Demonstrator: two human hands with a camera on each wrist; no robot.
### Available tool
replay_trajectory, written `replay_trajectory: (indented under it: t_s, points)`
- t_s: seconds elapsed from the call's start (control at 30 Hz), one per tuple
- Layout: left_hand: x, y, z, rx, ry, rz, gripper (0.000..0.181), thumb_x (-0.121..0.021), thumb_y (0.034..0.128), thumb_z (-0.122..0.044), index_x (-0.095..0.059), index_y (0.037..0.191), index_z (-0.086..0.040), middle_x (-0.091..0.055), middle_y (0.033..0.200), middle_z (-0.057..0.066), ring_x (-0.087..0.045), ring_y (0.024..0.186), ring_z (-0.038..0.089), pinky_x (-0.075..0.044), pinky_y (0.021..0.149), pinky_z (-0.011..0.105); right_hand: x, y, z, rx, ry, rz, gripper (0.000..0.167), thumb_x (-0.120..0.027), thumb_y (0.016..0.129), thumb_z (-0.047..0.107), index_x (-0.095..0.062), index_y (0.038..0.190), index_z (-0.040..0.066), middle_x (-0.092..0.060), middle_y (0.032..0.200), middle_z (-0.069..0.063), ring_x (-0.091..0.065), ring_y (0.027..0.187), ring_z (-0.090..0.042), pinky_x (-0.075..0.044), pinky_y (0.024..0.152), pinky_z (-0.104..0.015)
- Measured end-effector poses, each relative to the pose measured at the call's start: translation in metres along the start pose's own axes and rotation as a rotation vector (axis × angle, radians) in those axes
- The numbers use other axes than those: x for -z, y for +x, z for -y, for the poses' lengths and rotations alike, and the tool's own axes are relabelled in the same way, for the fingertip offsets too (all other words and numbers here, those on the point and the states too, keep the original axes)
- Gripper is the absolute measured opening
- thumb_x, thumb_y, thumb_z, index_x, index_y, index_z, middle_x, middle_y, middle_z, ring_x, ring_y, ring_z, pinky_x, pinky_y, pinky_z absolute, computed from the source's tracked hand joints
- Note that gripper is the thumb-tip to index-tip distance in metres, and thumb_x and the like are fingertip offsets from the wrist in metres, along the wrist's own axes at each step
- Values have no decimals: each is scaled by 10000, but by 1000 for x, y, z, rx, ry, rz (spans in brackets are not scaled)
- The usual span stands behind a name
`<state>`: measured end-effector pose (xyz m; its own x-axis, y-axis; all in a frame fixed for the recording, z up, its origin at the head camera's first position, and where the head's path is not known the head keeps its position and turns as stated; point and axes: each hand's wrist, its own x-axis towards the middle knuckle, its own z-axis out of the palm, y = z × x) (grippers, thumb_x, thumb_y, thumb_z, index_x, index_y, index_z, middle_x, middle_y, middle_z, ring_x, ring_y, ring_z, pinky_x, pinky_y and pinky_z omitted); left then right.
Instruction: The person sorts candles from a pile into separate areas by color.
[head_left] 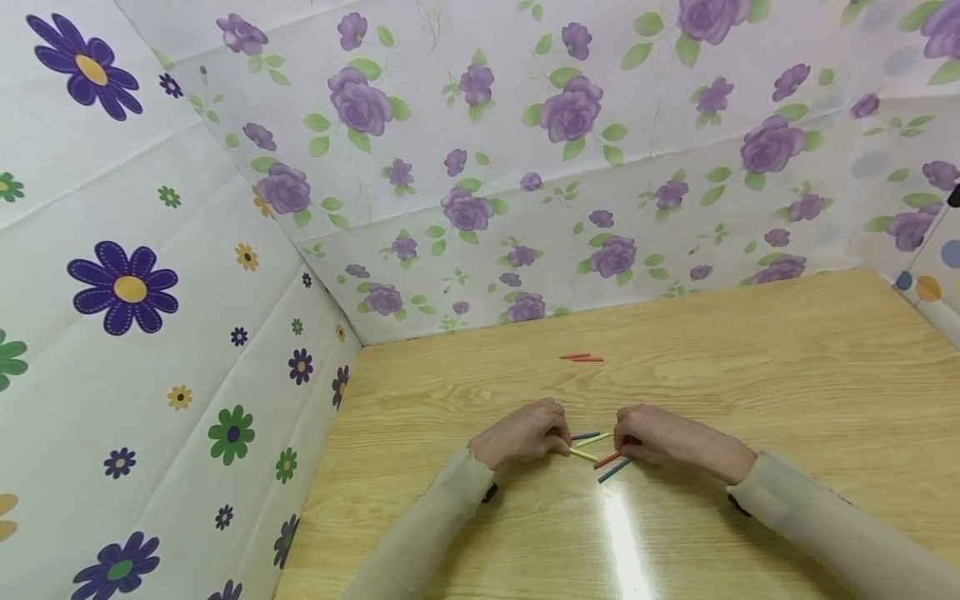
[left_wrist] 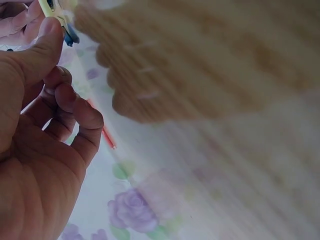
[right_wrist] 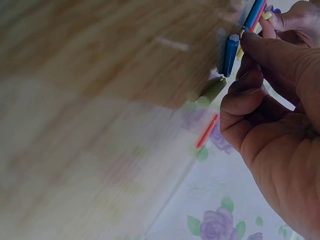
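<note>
My left hand (head_left: pixel 528 432) pinches the near end of a thin yellow stick (head_left: pixel 583 455) between thumb and fingertips, low over the table. Opposite it, my right hand (head_left: pixel 656 437) pinches a blue stick (head_left: pixel 614 471) and a red stick (head_left: pixel 607 461) side by side, their free ends pointing toward the left hand. The tip of the yellow stick comes close to the red one; whether they touch I cannot tell. Between the hands lie another blue stick (head_left: pixel 585 436) and a second yellow stick (head_left: pixel 594 440). Fingertips partly hide the held ends.
Two red sticks (head_left: pixel 581 357) lie farther back on the wooden table (head_left: pixel 712 350). A sheet with purple roses (head_left: pixel 465 208) hangs behind the table, and a daisy-patterned sheet (head_left: pixel 202 333) borders its left side. Light glares off the tabletop in front of the hands.
</note>
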<state>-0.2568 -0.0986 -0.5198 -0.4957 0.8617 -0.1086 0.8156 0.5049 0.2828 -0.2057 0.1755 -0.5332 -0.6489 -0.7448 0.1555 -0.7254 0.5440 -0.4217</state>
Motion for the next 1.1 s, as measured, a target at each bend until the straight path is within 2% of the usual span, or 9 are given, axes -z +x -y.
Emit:
replay_trajectory:
  t_s: [0.5,0.67,0.83,1.1]
  points:
    - [3,-7,5,80,-49,-33,134,-760,1026,-276,-831,998,-166,-737,984,-51,-608,954,60,-518,873,168,5,-2,0,-64,64,-19,158,-773,985,44,-764,865,146,-638,851,67,-485,747,41,-458,644,-170]
    - [6,-10,6,123,-22,-52,129,-750,1034,-278,-832,994,-186,-730,988,-68,-615,975,68,-535,893,186,8,0,-4,-95,65,-55,164,-755,1006,64,-743,871,157,-636,875,65,-483,768,26,-453,656,-188]
    - [10,-13,7,173,2,-75,134,-745,1041,-284,-823,980,-196,-733,990,-83,-615,996,74,-554,906,206,11,1,-12,-86,47,-102,138,-766,1000,76,-747,876,134,-647,875,54,-502,777,21,-471,662,-211]
    - [11,-14,12,235,6,-119,133,-740,1045,-280,-825,976,-204,-739,1003,-84,-606,991,75,-559,892,220,14,1,-20,-102,107,-113,99,-735,1034,100,-748,936,106,-661,908,29,-484,777,27,-469,654,-205]
